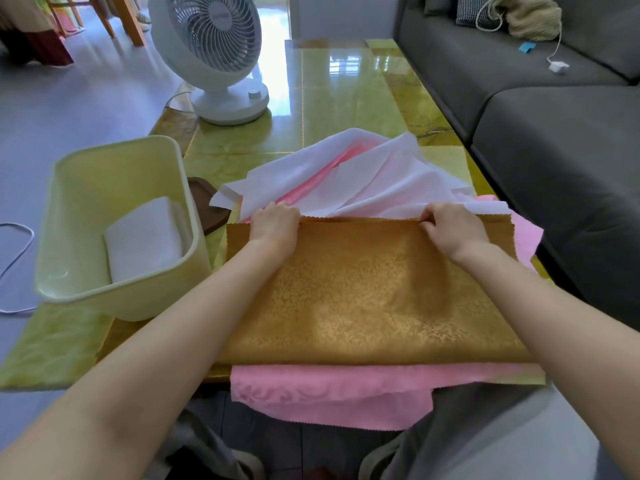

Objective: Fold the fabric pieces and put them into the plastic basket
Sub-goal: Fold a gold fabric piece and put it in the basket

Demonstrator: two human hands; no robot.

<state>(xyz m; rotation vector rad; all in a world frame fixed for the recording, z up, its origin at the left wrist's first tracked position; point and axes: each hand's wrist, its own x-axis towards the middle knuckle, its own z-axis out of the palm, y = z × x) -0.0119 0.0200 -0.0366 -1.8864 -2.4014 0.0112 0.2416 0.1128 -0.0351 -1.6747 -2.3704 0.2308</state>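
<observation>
A gold patterned fabric (374,292) lies folded flat on the table in front of me. My left hand (275,223) pinches its far edge near the left corner, and my right hand (450,226) pinches the same edge near the right corner. Under it a pink fabric (329,396) hangs over the table's near edge. Loose white fabric (363,174) with a pink piece inside is heaped just beyond my hands. The pale yellow plastic basket (86,188) stands at the left, holding one folded white piece (145,237).
A white desk fan (221,57) stands on the glossy green table (346,102) at the back left. A brown object (207,209) lies between basket and fabric. A grey sofa (554,150) runs along the right side. A white cord (14,258) lies on the floor at left.
</observation>
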